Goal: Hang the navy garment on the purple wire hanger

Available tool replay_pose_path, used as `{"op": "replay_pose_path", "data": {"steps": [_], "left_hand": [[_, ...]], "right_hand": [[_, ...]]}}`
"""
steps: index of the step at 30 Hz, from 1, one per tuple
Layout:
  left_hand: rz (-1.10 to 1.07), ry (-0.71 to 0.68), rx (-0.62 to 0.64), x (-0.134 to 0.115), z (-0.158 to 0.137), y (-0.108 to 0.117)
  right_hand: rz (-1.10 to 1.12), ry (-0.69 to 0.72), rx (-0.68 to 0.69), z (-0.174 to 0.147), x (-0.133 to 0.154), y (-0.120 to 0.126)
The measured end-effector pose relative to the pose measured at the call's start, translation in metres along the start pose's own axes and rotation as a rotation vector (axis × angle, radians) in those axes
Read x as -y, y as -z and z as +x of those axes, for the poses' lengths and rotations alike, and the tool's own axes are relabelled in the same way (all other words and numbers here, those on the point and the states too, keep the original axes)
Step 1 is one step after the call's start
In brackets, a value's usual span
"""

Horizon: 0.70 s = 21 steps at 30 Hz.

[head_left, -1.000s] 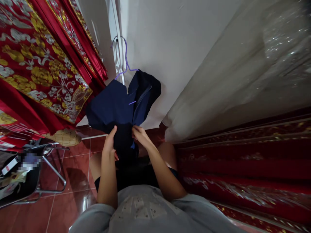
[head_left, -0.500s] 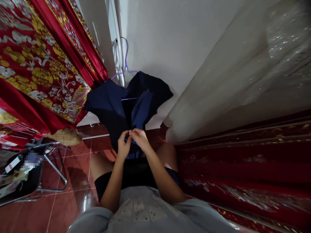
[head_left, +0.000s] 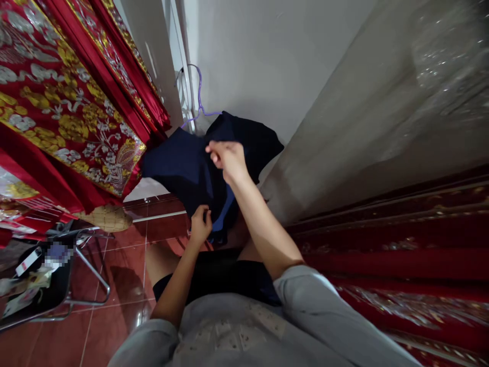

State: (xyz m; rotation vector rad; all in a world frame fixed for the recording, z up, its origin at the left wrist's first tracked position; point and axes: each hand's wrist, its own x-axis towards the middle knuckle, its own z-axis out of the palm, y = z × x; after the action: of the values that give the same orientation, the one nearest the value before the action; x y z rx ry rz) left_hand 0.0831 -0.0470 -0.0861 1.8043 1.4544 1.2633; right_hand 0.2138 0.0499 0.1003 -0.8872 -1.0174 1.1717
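A dark navy short-sleeved garment point(head_left: 175, 158) hangs by its shoulders from a purple hanger point(head_left: 200, 97), its front facing me. Low on the front of the cloth, my left hand point(head_left: 201, 224) is closed, thumb and fingers pinching at the fabric. My right hand point(head_left: 229, 158) is raised in front of the garment's upper chest, with its fingers curled together. Whatever those fingers hold, if anything, is too small to see. The right hand and wrist cover part of the neckline and opening.
Red cloth with gold and silver embroidery point(head_left: 84, 107) hangs at left. Below it stands a black metal-framed chair point(head_left: 57, 285) with small items on it. Sheer white fabric point(head_left: 344, 122) and red sequined fabric point(head_left: 401, 265) fill the right side. The floor point(head_left: 122, 275) is red tile.
My hands were together at the lower front opening. My right hand has moved up and away towards the chest of the garment, while my left hand stays low. The garment has shifted slightly right.
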Motion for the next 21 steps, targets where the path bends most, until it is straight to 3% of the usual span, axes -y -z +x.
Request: {"op": "replay_pose_path", "data": {"steps": [2, 5, 7, 9, 13, 17, 21], "left_hand": [[0.058, -0.07, 0.016, 0.002, 0.007, 0.003], [0.136, -0.216, 0.058, -0.015, 0.031, 0.021], [0.13, -0.318, 0.002, -0.042, 0.056, 0.04], [0.103, -0.405, -0.148, -0.074, 0.084, 0.061], [0.178, -0.578, -0.122, -0.126, 0.138, 0.088], [0.268, -0.621, -0.086, -0.136, 0.157, 0.089], [0.254, -0.599, -0.141, -0.133, 0.152, 0.092]], "right_hand": [[-0.01, 0.059, 0.022, 0.017, 0.026, -0.009], [-0.038, 0.099, 0.058, 0.012, 0.038, -0.015], [-0.061, 0.107, 0.074, -0.002, 0.034, -0.015], [-0.095, 0.115, 0.101, -0.014, 0.028, -0.012], [-0.19, 0.209, 0.163, -0.02, 0.031, -0.007], [-0.327, 0.296, 0.136, -0.007, 0.026, -0.001], [-0.597, 0.296, 0.053, 0.001, -0.02, 0.012]]}}
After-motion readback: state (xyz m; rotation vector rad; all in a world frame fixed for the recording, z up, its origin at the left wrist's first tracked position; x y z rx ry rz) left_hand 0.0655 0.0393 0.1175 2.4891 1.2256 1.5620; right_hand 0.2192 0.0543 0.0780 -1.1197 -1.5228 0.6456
